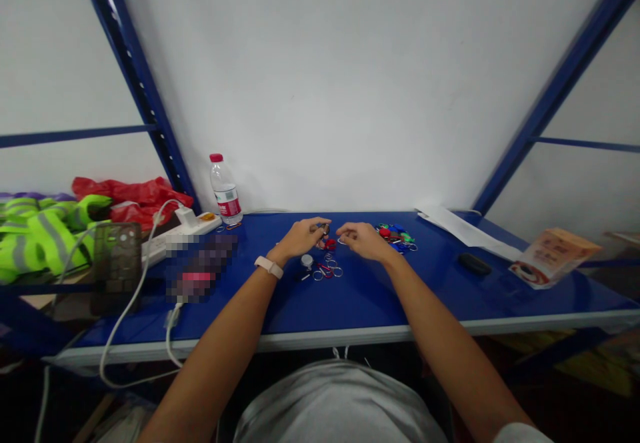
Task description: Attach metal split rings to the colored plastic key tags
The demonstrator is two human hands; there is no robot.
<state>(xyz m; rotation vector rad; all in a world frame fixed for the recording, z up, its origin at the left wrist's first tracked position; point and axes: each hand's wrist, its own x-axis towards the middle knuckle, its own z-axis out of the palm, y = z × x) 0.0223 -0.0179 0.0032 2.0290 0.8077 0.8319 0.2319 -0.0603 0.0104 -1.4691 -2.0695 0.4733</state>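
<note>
My left hand (pixel 299 237), with a pale band on its wrist, is closed in a pinch on a small dark metallic piece (pixel 325 229), whose kind I cannot make out. Facing it, my right hand (pixel 364 240) pinches what looks like a metal key ring (pixel 342 241). Below and between the hands lie a red carabiner (pixel 326 270), several loose key rings (pixel 319 275) and a round silvery piece (pixel 307 261). A small red item (pixel 330 245) sits just under the left fingertips. Beyond my right hand is a pile of blue, red and green keychain pieces (pixel 397 237).
On the blue table (pixel 345 309), a water bottle (pixel 227 193), a power strip (pixel 170 239) and a pixelated flat object (pixel 205 266) with a white cable stand left. At right lie white paper (pixel 465 229), a dark case (pixel 474 264) and a small box (pixel 550 256).
</note>
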